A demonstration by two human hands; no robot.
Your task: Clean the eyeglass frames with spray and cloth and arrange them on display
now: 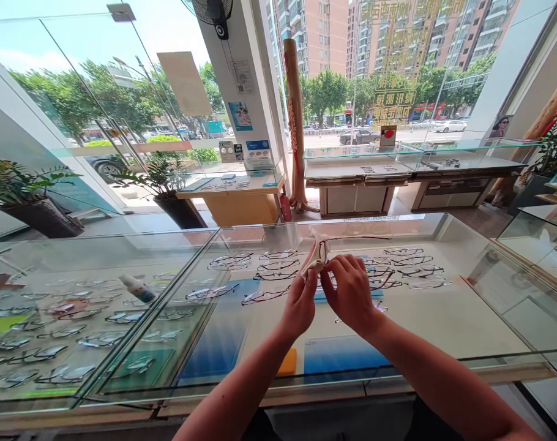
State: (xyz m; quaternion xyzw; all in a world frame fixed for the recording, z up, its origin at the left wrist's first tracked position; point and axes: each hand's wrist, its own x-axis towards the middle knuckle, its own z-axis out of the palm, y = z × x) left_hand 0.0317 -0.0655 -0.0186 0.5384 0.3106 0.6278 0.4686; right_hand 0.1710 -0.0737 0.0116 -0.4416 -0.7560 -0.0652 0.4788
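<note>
Both my hands are raised over a glass display counter (pixel 444 318). My left hand (pixel 300 301) is closed, pinching a pale cleaning cloth (pixel 312 260) against a pair of thin red-framed glasses (pixel 324 248). My right hand (pixel 349 289) is closed too, its fingers gripping the glasses from the right. One red temple arm (pixel 361 237) sticks out to the right above the counter. Rows of eyeglass frames (pixel 398 269) lie under the glass below my hands.
A small white spray bottle (pixel 138 288) lies on the left glass case (pixel 67 331), which holds several more frames. Potted plants (pixel 30 196) stand at the left. More glass showcases (pixel 398 159) line the window at the back. Another case (pixel 535 239) sits to the right.
</note>
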